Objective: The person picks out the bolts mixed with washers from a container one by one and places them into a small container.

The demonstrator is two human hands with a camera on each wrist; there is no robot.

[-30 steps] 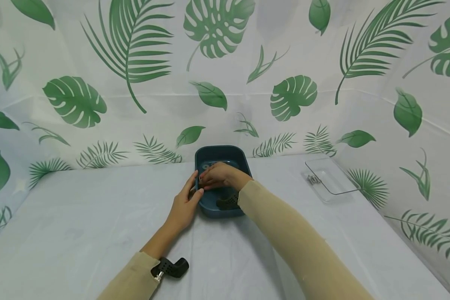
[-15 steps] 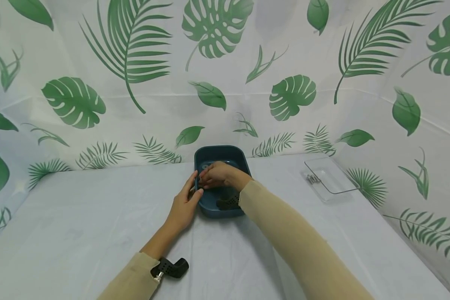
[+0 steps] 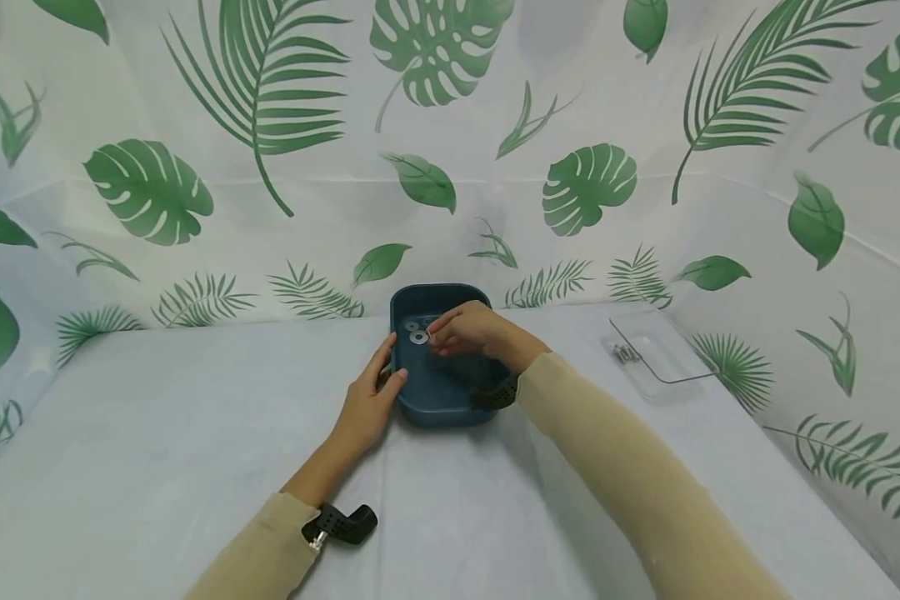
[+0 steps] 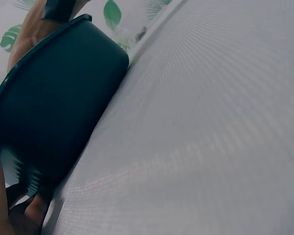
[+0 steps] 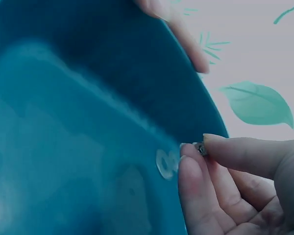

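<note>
A dark blue plastic bin (image 3: 438,404) stands at the back middle of the table. My left hand (image 3: 367,408) holds its left wall, thumb over the rim and a finger along the outside. Inside the bin, my right hand (image 3: 472,329) pinches a small metal nut (image 5: 201,148) with a dark hole between thumb and fingertips. Flat metal washers (image 3: 418,337) lie on the bin floor just left of the right fingertips. In the right wrist view the washers (image 5: 164,164) are partly hidden behind the fingers.
A clear plastic box (image 3: 656,367) with small metal hardware (image 3: 626,354) inside stands at the right of the white-covered table (image 3: 157,467). Behind the bin hangs a white cloth (image 3: 300,237) with green leaf prints. Each wrist wears a black camera mount (image 3: 348,525).
My right hand has moved right and slightly back, away from the bin's left wall, revealing the washers and the nut in its fingertips. The left hand stays at the wall.
</note>
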